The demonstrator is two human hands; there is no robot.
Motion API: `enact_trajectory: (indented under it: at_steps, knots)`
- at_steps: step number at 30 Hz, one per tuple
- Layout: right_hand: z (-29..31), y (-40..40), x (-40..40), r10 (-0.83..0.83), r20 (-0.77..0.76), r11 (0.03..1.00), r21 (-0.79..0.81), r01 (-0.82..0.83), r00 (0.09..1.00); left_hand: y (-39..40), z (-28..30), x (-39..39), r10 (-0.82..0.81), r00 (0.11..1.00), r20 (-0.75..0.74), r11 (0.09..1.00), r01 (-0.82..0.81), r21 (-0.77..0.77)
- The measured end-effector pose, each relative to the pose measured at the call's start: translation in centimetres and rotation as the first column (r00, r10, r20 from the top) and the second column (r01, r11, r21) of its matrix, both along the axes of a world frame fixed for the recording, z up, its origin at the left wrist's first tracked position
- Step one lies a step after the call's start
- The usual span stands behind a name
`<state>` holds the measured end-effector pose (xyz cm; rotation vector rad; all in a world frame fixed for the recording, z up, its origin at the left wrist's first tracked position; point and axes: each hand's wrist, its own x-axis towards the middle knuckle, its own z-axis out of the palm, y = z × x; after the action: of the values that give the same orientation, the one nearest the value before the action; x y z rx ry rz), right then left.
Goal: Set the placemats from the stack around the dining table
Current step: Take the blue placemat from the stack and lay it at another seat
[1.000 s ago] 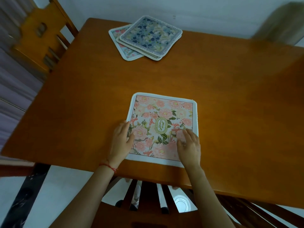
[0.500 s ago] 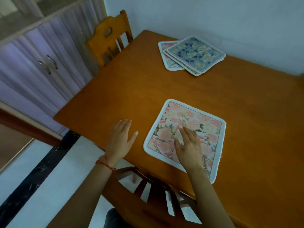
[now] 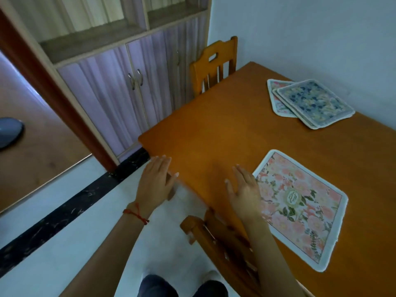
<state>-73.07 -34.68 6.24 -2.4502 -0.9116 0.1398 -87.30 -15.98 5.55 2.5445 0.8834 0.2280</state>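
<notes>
I am holding my left hand [image 3: 154, 181] and right hand [image 3: 244, 192] flat, fingers apart and gripping nothing, left of the pink placemat [image 3: 300, 207] on the tabletop [image 3: 214, 133].

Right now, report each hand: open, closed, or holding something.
Left hand: open, fingers straight, holding nothing, at the table corner.
Right hand: open, fingers spread, holding nothing, beside the pink placemat.

Both arms reach forward and down, palms facing down. The left hand [image 3: 155, 181] is flat, fingers straight and close together, thumb spread to the right, a red string round its wrist. The right hand [image 3: 245, 192] is flat too, fingers straight and slightly fanned, thumb out left. Neither hand holds anything.
</notes>
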Motion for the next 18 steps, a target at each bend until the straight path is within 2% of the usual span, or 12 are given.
enact_trajectory:
  at_steps: [7, 14, 18]
  knots:
    - [1.2, 6.7, -4.9, 0.142, 0.018, 0.99, -0.019, -0.141, 0.99, 5.4, -0.1, -7.2, 0.069, 0.996, -0.054, 0.996, -0.066, 0.057]
    - [1.4, 14.1, -10.1, 0.289, 0.015, 0.952, -0.112, -0.286, 0.957, 10.5, -0.3, -14.5, 0.181, 0.981, -0.066, 0.979, -0.173, 0.112]
    - [0.9, 18.1, -13.1, 0.335, 0.018, 0.94, -0.073, -0.332, 0.942, 13.1, -0.3, -18.3, 0.242, 0.969, -0.058, 0.965, -0.234, 0.117]
